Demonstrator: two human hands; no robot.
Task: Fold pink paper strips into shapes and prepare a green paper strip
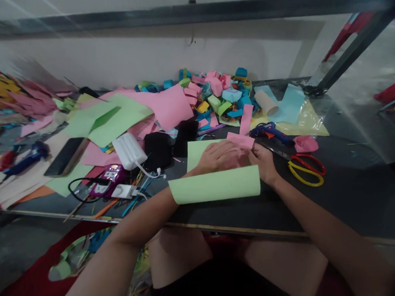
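Observation:
A piece of pink paper (242, 140) is between my hands, partly covered by the fingers. My left hand (217, 155) lies across it with the fingers close together and bent over it. On the other side, my right hand (263, 162) grips the edge of the same pink paper between thumb and fingers. Beneath both hands is a light green paper sheet (215, 186), its near edge curled up in front of the left wrist. Scissors (306, 169) with red and yellow handles lie just right of my right hand, the blades pointing toward it.
Behind my hands is a heap of small folded paper pieces (219, 94). A blue glue gun (272, 131) and a cardboard tube (266, 103) sit at the back right. To the left are a phone (66, 156), a white power adapter (129, 150), a purple power strip (109, 179) and loose sheets.

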